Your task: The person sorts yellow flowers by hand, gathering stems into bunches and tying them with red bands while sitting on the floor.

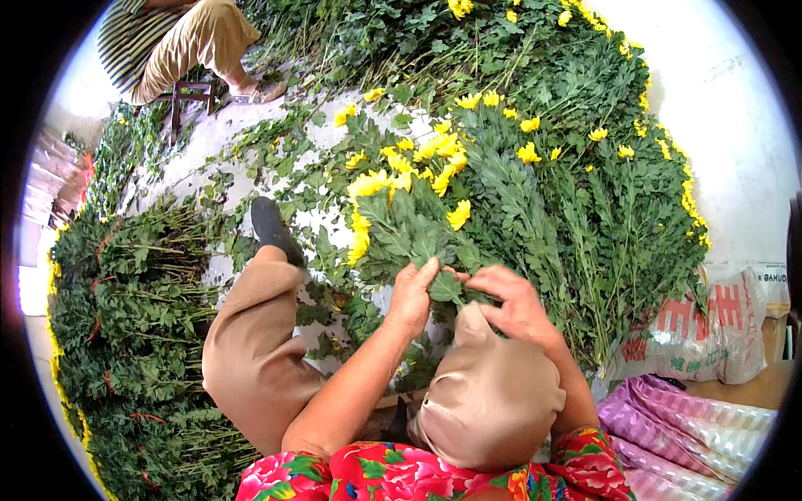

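My left hand [413, 294] is closed around the stems of a bunch of yellow chrysanthemums [401, 219], just above and between my knees. The yellow heads point away from me, above green leaves. Beside it, over my right knee, my right hand [507, 297] has bent fingers close to the lower stems and a leaf [446, 287]; whether it grips a stem is hard to tell. Loose chrysanthemum stems [532, 206] lie in a large heap directly beyond and to the right of my hands.
Bundled chrysanthemums [138, 300] with red ties are stacked at left. Cut leaves [282, 156] litter the pale floor. A person [188, 50] sits on a wooden stool [182, 97] at upper left. A printed plastic sack [708, 332] and purple striped cloth [677, 419] lie at right.
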A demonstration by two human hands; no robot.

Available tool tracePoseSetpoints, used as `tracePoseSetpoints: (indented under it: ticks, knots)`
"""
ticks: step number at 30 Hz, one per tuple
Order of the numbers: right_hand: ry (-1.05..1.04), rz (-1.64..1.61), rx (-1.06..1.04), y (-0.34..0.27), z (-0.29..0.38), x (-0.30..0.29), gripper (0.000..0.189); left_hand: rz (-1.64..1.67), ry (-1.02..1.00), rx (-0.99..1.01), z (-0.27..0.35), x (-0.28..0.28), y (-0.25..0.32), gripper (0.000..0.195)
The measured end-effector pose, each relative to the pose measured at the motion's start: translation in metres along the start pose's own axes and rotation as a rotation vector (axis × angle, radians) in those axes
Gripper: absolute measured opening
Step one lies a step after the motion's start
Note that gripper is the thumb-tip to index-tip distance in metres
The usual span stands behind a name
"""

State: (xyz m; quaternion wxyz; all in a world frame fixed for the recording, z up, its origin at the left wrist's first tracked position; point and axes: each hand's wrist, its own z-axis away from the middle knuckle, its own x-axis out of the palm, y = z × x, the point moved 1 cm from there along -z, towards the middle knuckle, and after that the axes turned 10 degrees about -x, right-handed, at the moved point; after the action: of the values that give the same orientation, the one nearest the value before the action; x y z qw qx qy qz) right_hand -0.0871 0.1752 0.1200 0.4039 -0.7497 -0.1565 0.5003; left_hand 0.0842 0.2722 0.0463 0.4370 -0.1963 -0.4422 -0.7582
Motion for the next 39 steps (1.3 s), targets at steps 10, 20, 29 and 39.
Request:
tracePoseSetpoints:
  ticks: [10, 20, 29, 39]
  knots:
    - [0.410, 0.578, 0.402, 0.137, 0.038, -0.023, 0.053, 0.051, -0.006, 0.046, -0.014, 0.006, 0.016, 0.022]
    - [0.462, -0.002, 0.412, 0.039, 0.055, -0.046, 0.046, 0.030, -0.065, 0.013, -0.016, 0.009, 0.007, 0.028]
    - [0.666, 0.230, 0.325, -0.004, 0.084, -0.038, 0.040, 0.038, -0.068, 0.032, -0.006, 0.015, 0.012, 0.030]
    - [0.608, -0.321, 0.925, -0.014, 0.300, -0.012, 0.051, -0.016, 0.005, 0.091, -0.008, -0.006, 0.031, 0.036]
